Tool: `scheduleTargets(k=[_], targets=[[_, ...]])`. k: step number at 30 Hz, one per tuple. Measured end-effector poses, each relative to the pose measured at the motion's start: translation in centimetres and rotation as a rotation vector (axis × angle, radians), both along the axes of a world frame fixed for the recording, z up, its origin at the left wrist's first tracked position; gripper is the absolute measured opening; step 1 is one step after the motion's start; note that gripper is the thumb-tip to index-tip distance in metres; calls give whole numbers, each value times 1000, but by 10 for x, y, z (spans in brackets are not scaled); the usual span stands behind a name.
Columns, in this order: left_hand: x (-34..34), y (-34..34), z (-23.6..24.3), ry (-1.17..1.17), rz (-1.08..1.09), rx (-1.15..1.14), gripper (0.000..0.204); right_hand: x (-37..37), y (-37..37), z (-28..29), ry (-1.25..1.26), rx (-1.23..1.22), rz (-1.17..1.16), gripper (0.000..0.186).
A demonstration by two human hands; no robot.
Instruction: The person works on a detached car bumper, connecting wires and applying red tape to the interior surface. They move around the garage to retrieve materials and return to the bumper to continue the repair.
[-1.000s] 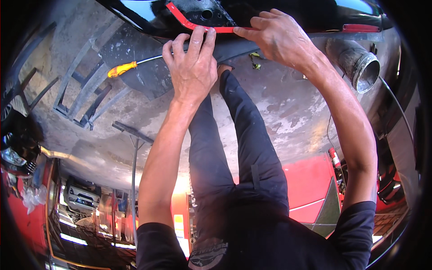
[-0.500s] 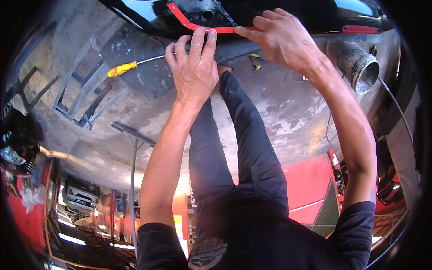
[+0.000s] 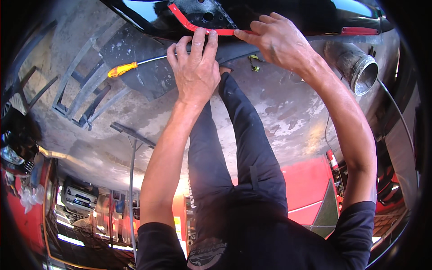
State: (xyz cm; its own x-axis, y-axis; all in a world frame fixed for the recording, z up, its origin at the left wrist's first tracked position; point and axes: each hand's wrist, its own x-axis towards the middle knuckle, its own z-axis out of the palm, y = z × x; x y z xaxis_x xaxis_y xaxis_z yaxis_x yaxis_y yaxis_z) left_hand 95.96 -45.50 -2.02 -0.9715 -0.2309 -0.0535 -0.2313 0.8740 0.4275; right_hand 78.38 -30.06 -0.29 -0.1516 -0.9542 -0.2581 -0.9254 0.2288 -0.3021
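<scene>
A narrow red strip (image 3: pixel 182 20), like tape, runs along the edge of a recess in a black glossy car bumper (image 3: pixel 279 9). It bends near its left part, then goes straight to the right. My left hand (image 3: pixel 197 74) has its fingers spread, with two fingertips pressed on the strip just past the bend. My right hand (image 3: pixel 281 45) has its thumb on the strip farther right and its other fingers bent beyond it, against the bumper. A screwdriver with a yellow handle (image 3: pixel 122 69) lies left of my left hand; its shaft disappears behind the fingers, where contact is hidden.
A grey metal pipe (image 3: pixel 360 72) with an open end stands at the right. Dark metal frames (image 3: pixel 81 85) lie on the worn concrete floor (image 3: pixel 288 112) at left. A green leaf-like scrap (image 3: pixel 255 68) is between my hands. A red reflector (image 3: pixel 360 31) sits on the bumper.
My right hand has shifted very slightly, its thumb still on the red strip. My left fingertips remain at the same spot; the screwdriver has not moved visibly.
</scene>
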Motion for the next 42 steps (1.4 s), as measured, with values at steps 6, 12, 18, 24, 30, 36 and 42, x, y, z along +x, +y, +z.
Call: scheduleTargets(k=[6,12,18,24,30,36,42], targets=[[-6,14,6,-50,19,-55,58,2,-1,2,12,74,2,47],[-15,27,16,-134,-10,-115,58,0,1,1,-32,27,-7,42],[-18,28,10,-125,-112,-178,57,-10,9,2,-270,-62,-263,27],[-21,26,14,-141,-129,-105,58,-4,21,-8,-212,-139,-381,24],[-18,21,6,-115,-199,-152,63,4,19,-11,-188,-109,-414,21],[-21,24,24,-202,-169,-86,66,14,20,-14,-172,-177,-528,22],[-23,26,24,-217,-186,-106,69,21,15,-10,-249,-188,-621,23]])
